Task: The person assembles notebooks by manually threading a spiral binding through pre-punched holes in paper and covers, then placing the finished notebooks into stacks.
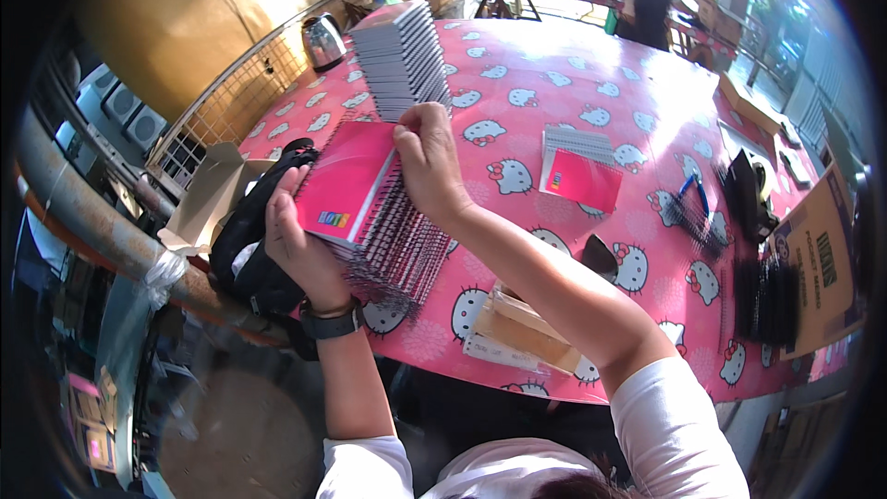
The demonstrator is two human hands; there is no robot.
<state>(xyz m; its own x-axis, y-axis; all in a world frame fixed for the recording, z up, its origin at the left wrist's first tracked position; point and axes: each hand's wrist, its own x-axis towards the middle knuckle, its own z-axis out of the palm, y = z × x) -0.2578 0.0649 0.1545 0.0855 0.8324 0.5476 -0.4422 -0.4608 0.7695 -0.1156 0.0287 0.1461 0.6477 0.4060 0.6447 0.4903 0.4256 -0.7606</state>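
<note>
A stack of pink-covered spiral notebooks [356,166] stands at the table's left near edge, its wire bindings along the right side. My left hand [300,240] lies against the left side of the stack, fingers straight and nearly flat on it. At the top notebook's far right corner, by the binding, my right hand [430,162] is closed with curled fingers. What its fingertips hold, if anything, is hidden. Just beyond stands a taller stack of spiral notebooks [397,60], bindings to the right. Another pink notebook [582,178] lies apart, to the right of my right hand.
The pink tablecloth [508,139] has cartoon cats. Black binding wires [769,300], blue-handled pliers [693,194] and a cardboard box [818,263] are at the right. A black bag [245,240] lies left, a metal kettle [323,42] far left, cardboard pieces [522,328] near. People stand behind.
</note>
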